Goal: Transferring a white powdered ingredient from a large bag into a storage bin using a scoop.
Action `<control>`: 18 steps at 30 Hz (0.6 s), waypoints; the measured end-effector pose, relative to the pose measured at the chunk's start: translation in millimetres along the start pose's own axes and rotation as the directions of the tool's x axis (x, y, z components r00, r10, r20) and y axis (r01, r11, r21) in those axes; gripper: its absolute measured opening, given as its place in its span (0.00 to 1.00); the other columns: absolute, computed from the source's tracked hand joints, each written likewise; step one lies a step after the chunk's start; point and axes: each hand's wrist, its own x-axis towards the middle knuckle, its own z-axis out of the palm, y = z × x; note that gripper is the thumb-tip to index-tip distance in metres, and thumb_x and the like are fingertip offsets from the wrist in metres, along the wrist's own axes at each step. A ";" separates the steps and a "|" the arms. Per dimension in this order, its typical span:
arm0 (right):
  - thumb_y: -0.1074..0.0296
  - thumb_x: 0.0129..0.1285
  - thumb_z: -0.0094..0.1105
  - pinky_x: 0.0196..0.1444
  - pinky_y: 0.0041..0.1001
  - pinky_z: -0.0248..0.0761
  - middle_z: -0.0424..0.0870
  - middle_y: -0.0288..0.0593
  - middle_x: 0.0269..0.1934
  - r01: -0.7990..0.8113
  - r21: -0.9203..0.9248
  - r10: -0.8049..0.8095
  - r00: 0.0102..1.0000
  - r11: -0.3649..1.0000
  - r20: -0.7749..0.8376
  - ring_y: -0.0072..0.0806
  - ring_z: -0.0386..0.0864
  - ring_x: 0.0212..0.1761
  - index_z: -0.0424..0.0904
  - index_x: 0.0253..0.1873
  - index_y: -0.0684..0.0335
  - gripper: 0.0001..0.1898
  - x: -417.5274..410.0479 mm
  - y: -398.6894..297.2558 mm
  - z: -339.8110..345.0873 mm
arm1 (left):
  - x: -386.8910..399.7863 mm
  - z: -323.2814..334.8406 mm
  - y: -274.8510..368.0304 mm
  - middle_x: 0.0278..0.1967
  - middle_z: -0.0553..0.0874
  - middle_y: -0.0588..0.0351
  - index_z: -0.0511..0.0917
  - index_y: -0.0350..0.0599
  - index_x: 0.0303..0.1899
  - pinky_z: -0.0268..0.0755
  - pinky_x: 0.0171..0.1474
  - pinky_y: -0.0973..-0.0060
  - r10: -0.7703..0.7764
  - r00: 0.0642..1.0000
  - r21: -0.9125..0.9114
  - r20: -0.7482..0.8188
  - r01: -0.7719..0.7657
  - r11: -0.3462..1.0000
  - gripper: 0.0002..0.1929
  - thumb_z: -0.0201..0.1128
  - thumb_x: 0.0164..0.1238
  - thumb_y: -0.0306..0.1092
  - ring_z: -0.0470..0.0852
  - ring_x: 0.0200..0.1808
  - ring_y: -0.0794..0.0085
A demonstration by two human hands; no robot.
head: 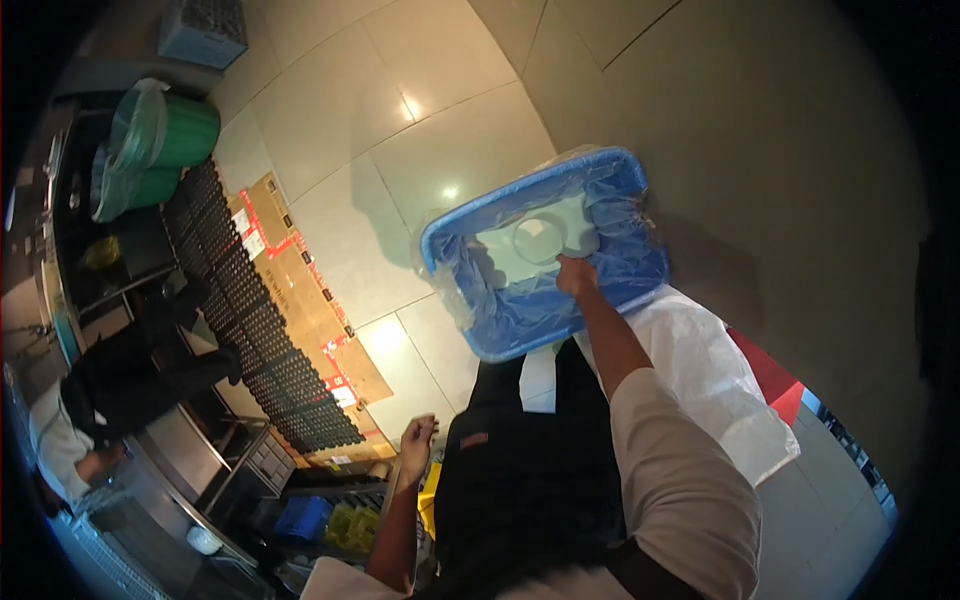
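A blue plastic bin [491, 351] with a clear plastic liner stands before me, its bottom pale. My right hand [577, 276] is inside its opening, fingers closed at the rim of a round, translucent dish-like item [538, 238]; they appear to pinch its edge. Whether that item rests on the bottom or hangs above it is unclear. My left hand [418, 446] is low at the left of my black apron [525, 480], fingers loosely bent, holding nothing. A white sheet or bag [697, 367] lies beside the bin, under my right arm.
Flattened cardboard [300, 285] and black perforated mats [255, 345] cover the floor at left. Green lined bins [184, 131] stand at upper left. A co-worker [142, 375] is at the steel counter [176, 457]. A red object [765, 375] is at right.
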 end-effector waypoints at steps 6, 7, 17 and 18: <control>0.66 0.69 0.47 0.68 0.63 0.57 0.84 0.50 0.56 0.049 -0.422 -0.089 0.993 0.905 -0.075 0.50 0.74 0.65 0.72 0.70 0.49 0.24 110.9 -0.1 68.0 | -14.7 -70.0 -101.0 0.38 0.84 0.60 0.81 0.42 0.50 0.74 0.38 0.76 -0.307 0.951 0.073 0.031 0.305 0.950 0.18 0.62 0.75 0.48 0.82 0.40 0.78; 0.66 0.70 0.46 0.67 0.60 0.59 0.85 0.49 0.54 -0.041 -0.579 -0.119 0.965 0.815 -0.235 0.51 0.75 0.62 0.75 0.66 0.51 0.21 137.3 74.1 84.4 | -13.1 -30.9 -89.8 0.39 0.84 0.60 0.81 0.42 0.51 0.74 0.39 0.76 -0.243 0.968 0.132 0.065 0.233 0.963 0.19 0.62 0.74 0.50 0.81 0.41 0.78; 0.45 0.67 0.55 0.53 0.39 0.75 0.87 0.54 0.49 0.409 -0.282 -0.470 0.860 0.868 -0.198 0.40 0.82 0.57 0.89 0.42 0.60 0.23 102.1 -15.3 35.4 | -27.6 -55.3 -83.6 0.42 0.84 0.60 0.78 0.43 0.54 0.73 0.40 0.79 -0.370 0.929 0.047 -0.011 0.370 0.928 0.14 0.55 0.80 0.42 0.82 0.40 0.79; 0.45 0.67 0.57 0.45 0.39 0.74 0.86 0.52 0.40 0.357 -0.033 -0.355 0.908 0.933 -0.221 0.40 0.83 0.48 0.86 0.38 0.60 0.22 97.7 -9.2 29.4 | -23.0 -48.9 -78.1 0.41 0.83 0.60 0.78 0.42 0.54 0.72 0.38 0.81 -0.355 0.935 0.000 0.017 0.355 0.935 0.13 0.55 0.80 0.39 0.81 0.38 0.80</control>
